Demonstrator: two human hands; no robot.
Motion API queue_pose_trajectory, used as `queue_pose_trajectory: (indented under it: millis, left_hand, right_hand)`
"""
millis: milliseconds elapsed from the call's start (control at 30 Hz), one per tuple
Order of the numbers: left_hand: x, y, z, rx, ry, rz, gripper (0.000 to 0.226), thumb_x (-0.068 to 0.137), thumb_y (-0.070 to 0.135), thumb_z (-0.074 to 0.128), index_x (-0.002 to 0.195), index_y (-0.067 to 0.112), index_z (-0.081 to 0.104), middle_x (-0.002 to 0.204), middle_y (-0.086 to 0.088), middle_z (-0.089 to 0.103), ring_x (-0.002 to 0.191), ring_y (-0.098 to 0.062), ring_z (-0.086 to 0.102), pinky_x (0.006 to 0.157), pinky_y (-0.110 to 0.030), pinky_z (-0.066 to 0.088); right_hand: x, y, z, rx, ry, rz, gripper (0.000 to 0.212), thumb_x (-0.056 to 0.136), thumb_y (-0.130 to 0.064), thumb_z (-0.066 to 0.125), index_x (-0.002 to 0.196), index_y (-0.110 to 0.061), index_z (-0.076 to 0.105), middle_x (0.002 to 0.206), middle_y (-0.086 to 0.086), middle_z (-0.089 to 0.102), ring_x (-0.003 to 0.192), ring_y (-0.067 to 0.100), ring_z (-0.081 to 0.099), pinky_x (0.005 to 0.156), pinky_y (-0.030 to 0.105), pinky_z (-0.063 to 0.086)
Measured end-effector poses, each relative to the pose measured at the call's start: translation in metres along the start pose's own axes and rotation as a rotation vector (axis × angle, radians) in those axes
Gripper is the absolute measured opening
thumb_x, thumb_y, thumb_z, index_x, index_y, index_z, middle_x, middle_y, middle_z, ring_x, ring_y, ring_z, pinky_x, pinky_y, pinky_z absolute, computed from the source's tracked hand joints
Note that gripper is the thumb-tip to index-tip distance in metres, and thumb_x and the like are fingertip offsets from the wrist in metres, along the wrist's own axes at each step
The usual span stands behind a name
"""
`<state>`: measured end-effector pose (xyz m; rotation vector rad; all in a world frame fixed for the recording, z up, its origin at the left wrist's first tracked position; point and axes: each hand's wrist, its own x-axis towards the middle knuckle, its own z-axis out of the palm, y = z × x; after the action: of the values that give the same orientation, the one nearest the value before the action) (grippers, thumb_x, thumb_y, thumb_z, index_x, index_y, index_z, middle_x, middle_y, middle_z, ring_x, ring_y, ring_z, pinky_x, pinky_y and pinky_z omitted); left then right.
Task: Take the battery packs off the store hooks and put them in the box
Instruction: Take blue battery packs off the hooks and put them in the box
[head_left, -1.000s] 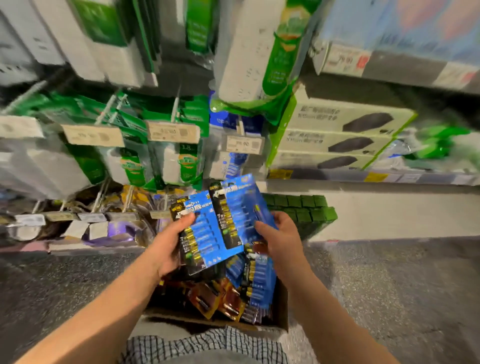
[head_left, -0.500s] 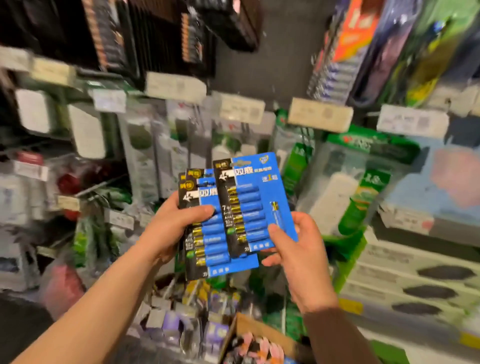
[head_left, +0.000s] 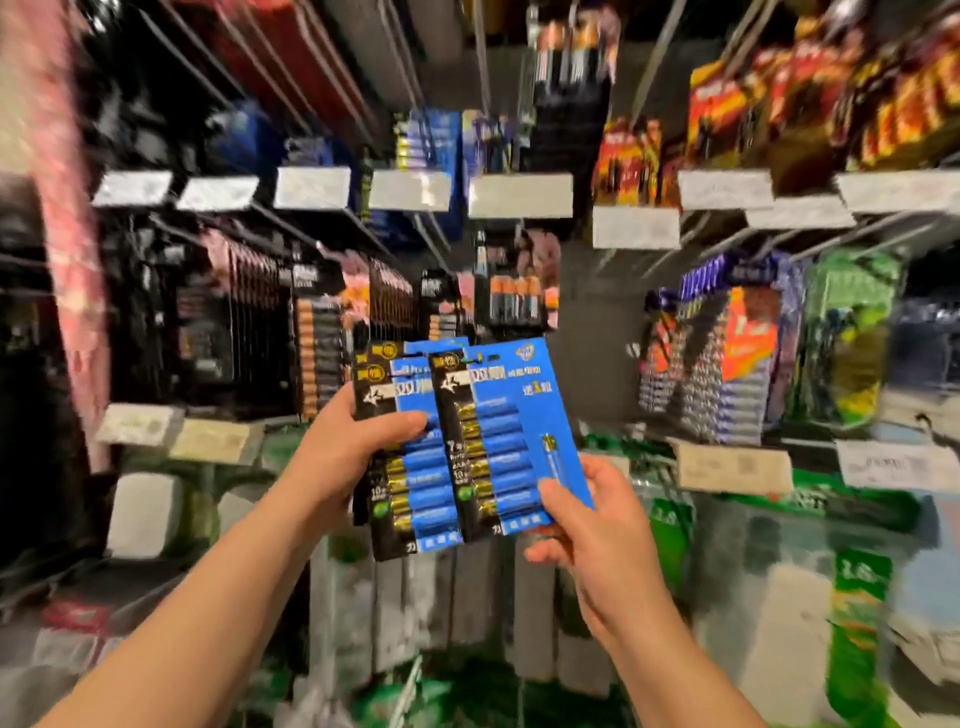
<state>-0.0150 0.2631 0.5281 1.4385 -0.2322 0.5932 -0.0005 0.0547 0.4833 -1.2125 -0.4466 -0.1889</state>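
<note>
Blue battery packs (head_left: 498, 447) with black left strips are fanned out at chest height in front of the display wall. My left hand (head_left: 348, 447) grips the rear packs (head_left: 410, 478) from the left, thumb across their front. My right hand (head_left: 587, 519) pinches the lower right corner of the front pack. More blue packs (head_left: 431, 145) hang on hooks up at the top centre. The box is out of view.
Rows of metal hooks (head_left: 322, 62) carry black, orange and red battery packs (head_left: 727, 109), with white price tags (head_left: 519, 195) at their tips. Green and white packaged goods (head_left: 852, 613) hang lower down. The picture is blurred by head motion.
My view has swung up from the box on the floor to the upper hooks. Both hands have risen with the blue packs, still holding them in the same way.
</note>
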Motion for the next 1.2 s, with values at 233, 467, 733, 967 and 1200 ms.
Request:
queue_pose_trajectory:
  millis: [233, 467, 733, 967, 1200]
  left_hand:
    - [0.061, 0.045, -0.028, -0.028, -0.123, 0.136, 0.074, 0.038, 0.031, 0.08, 0.107, 0.008, 0.067, 0.091, -0.008, 0.076, 0.075, -0.022, 0.071, 0.076, -0.037, 0.056]
    - [0.108, 0.15, -0.087, 0.015, -0.147, 0.275, 0.056, 0.048, 0.02, 0.081, 0.103, 0.013, 0.068, 0.093, -0.007, 0.077, 0.079, -0.024, 0.075, 0.063, -0.032, 0.059]
    - [0.128, 0.201, -0.157, 0.049, 0.005, 0.297, 0.046, 0.061, 0.021, 0.073, 0.106, 0.011, 0.07, 0.099, -0.01, 0.076, 0.086, -0.028, 0.074, 0.078, -0.04, 0.059]
    - [0.155, 0.198, -0.209, 0.028, 0.077, 0.251, 0.026, 0.074, 0.014, 0.077, 0.1, 0.014, 0.072, 0.094, -0.009, 0.076, 0.084, -0.03, 0.073, 0.088, -0.049, 0.056]
    - [0.214, 0.214, -0.241, -0.033, 0.026, 0.328, 0.018, 0.082, 0.01, 0.073, 0.099, 0.013, 0.069, 0.084, -0.007, 0.076, 0.067, -0.021, 0.073, 0.061, -0.034, 0.061]
  right_hand:
    - [0.038, -0.031, 0.049, 0.07, 0.125, -0.146, 0.009, 0.094, -0.001, 0.054, 0.101, -0.006, 0.054, 0.091, 0.019, 0.067, 0.05, 0.014, 0.062, 0.037, 0.022, 0.045]
    - [0.082, -0.099, 0.153, -0.036, 0.021, -0.352, 0.012, 0.093, -0.004, 0.058, 0.101, -0.012, 0.054, 0.099, 0.016, 0.067, 0.06, 0.015, 0.064, 0.039, 0.022, 0.047]
    - [0.108, -0.126, 0.242, -0.063, -0.107, -0.293, 0.011, 0.095, -0.013, 0.057, 0.105, -0.014, 0.051, 0.086, 0.009, 0.068, 0.057, 0.018, 0.061, 0.045, 0.03, 0.047]
    - [0.135, -0.112, 0.275, 0.027, -0.045, -0.195, 0.019, 0.097, -0.011, 0.055, 0.116, -0.006, 0.055, 0.091, 0.013, 0.07, 0.054, 0.013, 0.065, 0.044, 0.025, 0.049]
    - [0.182, -0.144, 0.309, -0.032, 0.1, -0.328, 0.019, 0.097, -0.005, 0.053, 0.115, 0.0, 0.056, 0.099, 0.016, 0.069, 0.052, 0.012, 0.065, 0.041, 0.019, 0.05]
